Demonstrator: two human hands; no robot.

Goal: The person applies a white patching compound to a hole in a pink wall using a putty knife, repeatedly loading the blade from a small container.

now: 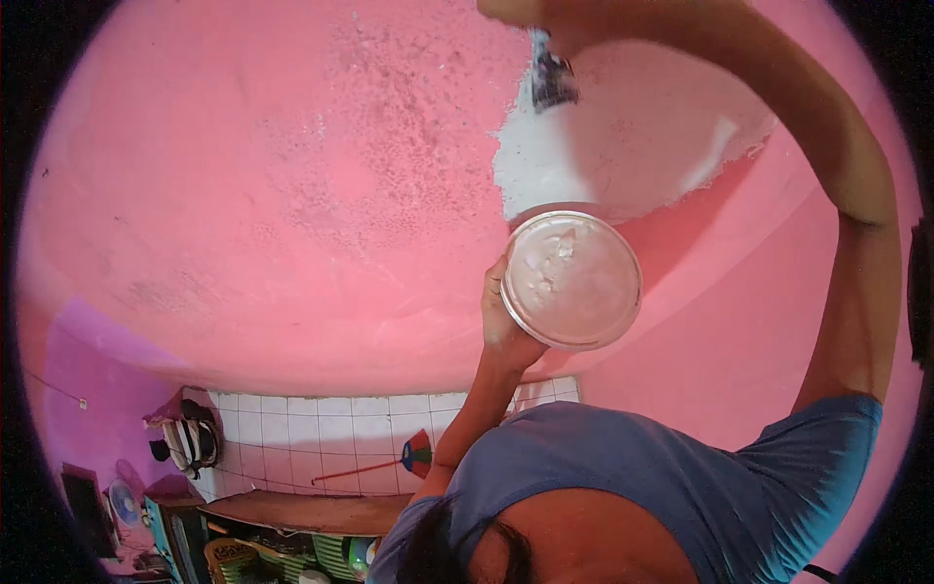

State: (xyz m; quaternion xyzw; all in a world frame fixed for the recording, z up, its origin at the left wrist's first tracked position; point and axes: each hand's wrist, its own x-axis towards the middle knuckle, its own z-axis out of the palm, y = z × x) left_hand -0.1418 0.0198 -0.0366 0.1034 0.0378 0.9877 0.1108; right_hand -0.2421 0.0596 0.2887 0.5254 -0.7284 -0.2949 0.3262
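My left hand (511,310) grips the rim of a round white bucket lid (574,287), its fingers wrapped behind the edge. A few lumps of pale paste lie on the lid's upper part. Raised to the top edge of the view, my right hand (555,21) is closed on a putty knife (553,86) with a dark, slightly blurred blade. The blade meets the wall at the left side of a white coated patch (545,156). Around that patch the pink wall (409,175) shows a ragged border.
Dark speckles and scuffs mark the wall left of the patch. Below are a white tiled floor (311,428), a red-handled broom (416,455), a heap of striped cloth (190,440), a fan (125,503) and a brown furniture top (302,511).
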